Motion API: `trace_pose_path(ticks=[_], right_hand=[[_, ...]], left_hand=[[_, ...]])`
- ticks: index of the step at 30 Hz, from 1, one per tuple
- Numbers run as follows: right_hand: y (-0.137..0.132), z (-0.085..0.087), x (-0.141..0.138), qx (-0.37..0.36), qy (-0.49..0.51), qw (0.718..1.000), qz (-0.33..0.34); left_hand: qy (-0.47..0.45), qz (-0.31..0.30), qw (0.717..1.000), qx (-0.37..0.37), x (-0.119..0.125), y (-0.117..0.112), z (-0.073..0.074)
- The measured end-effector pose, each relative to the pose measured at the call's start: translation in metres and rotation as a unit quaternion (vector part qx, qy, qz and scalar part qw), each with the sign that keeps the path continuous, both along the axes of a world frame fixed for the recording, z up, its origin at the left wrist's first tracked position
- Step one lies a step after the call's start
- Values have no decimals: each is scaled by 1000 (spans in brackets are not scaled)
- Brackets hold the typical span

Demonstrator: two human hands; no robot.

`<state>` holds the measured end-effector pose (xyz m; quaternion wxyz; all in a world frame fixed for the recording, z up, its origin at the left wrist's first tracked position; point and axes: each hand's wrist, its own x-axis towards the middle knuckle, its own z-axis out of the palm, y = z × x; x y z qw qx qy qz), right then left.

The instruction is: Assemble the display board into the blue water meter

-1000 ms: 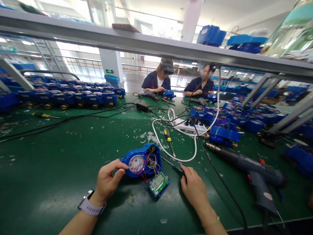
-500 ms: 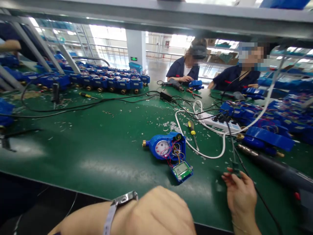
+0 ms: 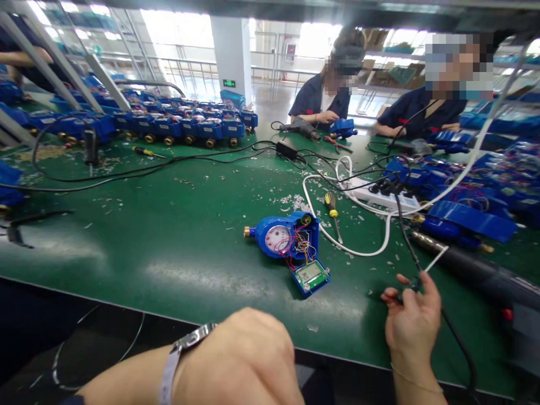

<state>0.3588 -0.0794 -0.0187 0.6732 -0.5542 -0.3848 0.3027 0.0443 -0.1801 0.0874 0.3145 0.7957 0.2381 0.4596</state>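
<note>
Fingers of your right hand pinch a thin black tool above the green surface. Your left hand hangs near the camera, grip curled shut on nothing visible, while the open blue meter lies well apart.

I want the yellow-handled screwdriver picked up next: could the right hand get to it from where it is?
Probably yes. The right hand is pinching something small by the black cable, and the screwdriver lies uncovered on the mat just beyond, beside the white cord. It would first have to free its fingers.

No legible txt; green sign on pillar and meter dial too small to read.
</note>
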Motion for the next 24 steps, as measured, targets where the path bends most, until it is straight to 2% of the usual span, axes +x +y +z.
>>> trace_pose_path(ticks=[2,3,5,8,10,13,18,24], right_hand=[[-9,-3,-13,-8,-94,996,-4],[-14,-4,-21,-14,-137,990,3],[-23,-4,-38,-20,-209,977,35],[-35,-2,-63,-8,-276,956,95],[-40,-1,-78,7,-306,943,128],[-43,-3,-94,23,-334,928,166],[-43,-5,-107,37,-339,922,183],[-49,-6,-114,-1,-265,946,185]], left_hand=[[-39,39,998,6,-7,13,-1],[-23,73,997,-7,-10,20,-7],[67,138,986,-70,-13,34,-23],[168,164,964,-126,-16,52,-47],[224,157,951,-143,-15,61,-56],[265,132,938,-181,-11,71,-62],[221,77,946,-224,-5,85,-73],[150,50,947,-281,-8,90,-80]])
